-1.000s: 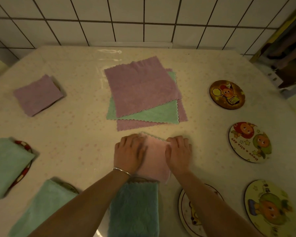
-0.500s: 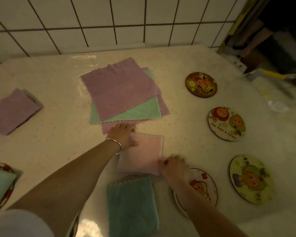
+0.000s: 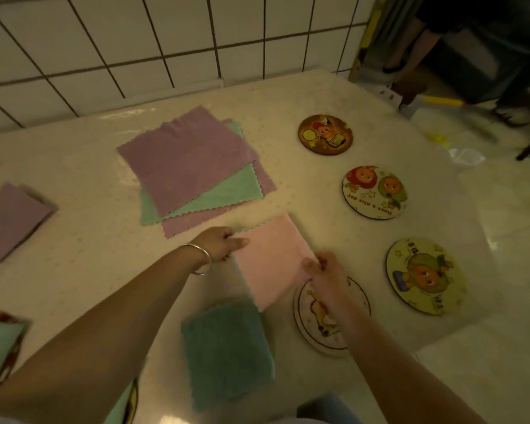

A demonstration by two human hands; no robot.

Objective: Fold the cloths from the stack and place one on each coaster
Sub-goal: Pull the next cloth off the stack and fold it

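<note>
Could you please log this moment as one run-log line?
left hand and right hand: grip folded pink cloth | beside bare coaster | stack: three cloths

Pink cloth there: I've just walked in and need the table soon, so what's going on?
A person is folding cloths onto coasters. Both hands hold the folded pink cloth: the left hand at its left edge, the right hand pinching its right edge beside the nearest coaster. Three more coasters sit bare on the right. A stack of cloths waits unfolded.
</note>
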